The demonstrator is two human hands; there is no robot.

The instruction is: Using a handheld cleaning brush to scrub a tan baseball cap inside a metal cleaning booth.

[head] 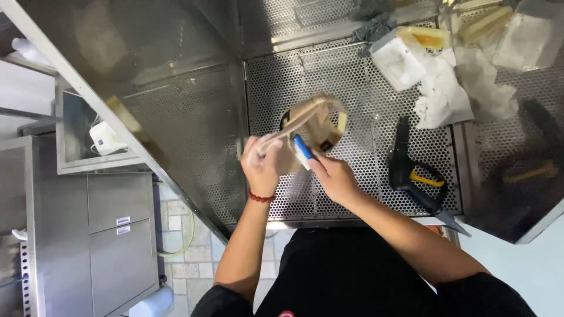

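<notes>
1. Our left hand point(261, 166) pinches the beige shoe piece point(311, 126) by its thin strap, holding it above the perforated desk point(352, 82).
2. Our right hand point(333, 176) grips a blue-tipped tool point(302, 149), touching the piece just beside our left.
3. It looks light and floppy; we judge the stiffer edge gives surer hold.

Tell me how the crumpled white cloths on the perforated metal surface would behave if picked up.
The white cloths look floppy: they lie in loose folds and bunches, so they would probably sag and drape. They seem thin, hence likely light. On the perforated metal surface they would likely bunch up rather than slide if pushed.
</notes>
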